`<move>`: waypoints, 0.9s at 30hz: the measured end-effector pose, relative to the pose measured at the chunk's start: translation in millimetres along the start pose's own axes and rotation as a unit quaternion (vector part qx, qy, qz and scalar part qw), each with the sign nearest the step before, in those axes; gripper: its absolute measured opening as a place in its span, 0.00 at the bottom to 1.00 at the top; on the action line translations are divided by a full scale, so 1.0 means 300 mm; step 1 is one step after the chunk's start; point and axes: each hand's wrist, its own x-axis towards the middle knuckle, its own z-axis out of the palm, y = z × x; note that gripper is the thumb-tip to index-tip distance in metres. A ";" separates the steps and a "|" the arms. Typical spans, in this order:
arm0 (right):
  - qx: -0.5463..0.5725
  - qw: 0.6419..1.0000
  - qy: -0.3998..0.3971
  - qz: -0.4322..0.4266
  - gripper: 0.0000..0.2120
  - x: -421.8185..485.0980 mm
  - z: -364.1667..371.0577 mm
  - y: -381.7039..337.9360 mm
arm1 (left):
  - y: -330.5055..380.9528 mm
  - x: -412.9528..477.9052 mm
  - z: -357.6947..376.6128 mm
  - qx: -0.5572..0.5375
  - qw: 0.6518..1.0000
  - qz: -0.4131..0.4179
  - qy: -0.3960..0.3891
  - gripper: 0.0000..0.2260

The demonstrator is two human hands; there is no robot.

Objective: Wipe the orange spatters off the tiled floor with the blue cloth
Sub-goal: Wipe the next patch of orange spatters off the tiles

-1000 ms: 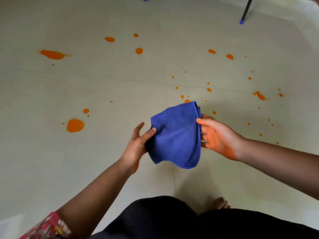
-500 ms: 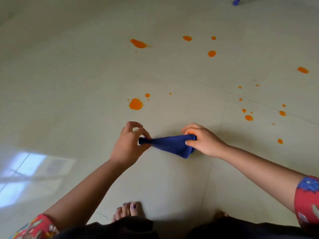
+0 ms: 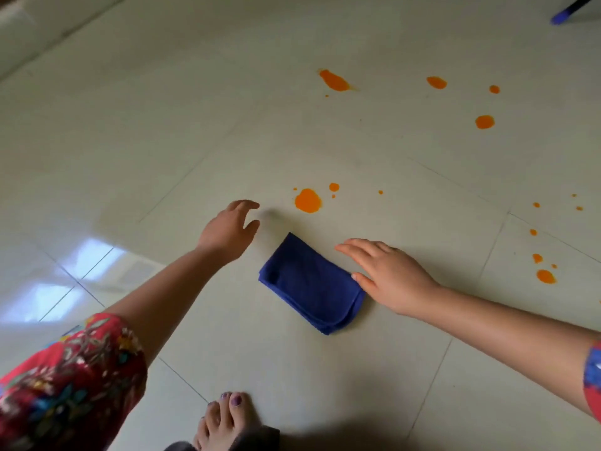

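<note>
Cloth [image 3: 310, 283] flat on floor [image 3: 162, 157], touching right hand [image 3: 387, 275], which is nearer; both hands open, empty. Big spatter [image 3: 308, 200] just beyond left hand [image 3: 229, 231].

This looks like a room in a home, and I am crouched low over its floor [image 3: 195, 109], which is laid in large, glossy, pale greenish-grey tiles with thin grout lines. At nine o'clock a bright window reflection [image 3: 87, 265] shines off the polished surface. At eleven o'clock a pale skirting edge [image 3: 19, 21] runs where floor meets wall. At one o'clock a dark furniture leg with a blue foot cap [image 3: 564, 14] stands on the tiles. My bare foot [image 3: 224, 421], toenails painted purple, rests at six o'clock, and my floral red sleeve [image 3: 65, 379] suggests house clothes.
</note>
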 end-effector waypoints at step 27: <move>-0.052 0.974 0.169 0.144 0.27 0.370 0.307 -0.185 | -0.194 0.146 0.196 0.055 0.988 0.049 0.133 0.23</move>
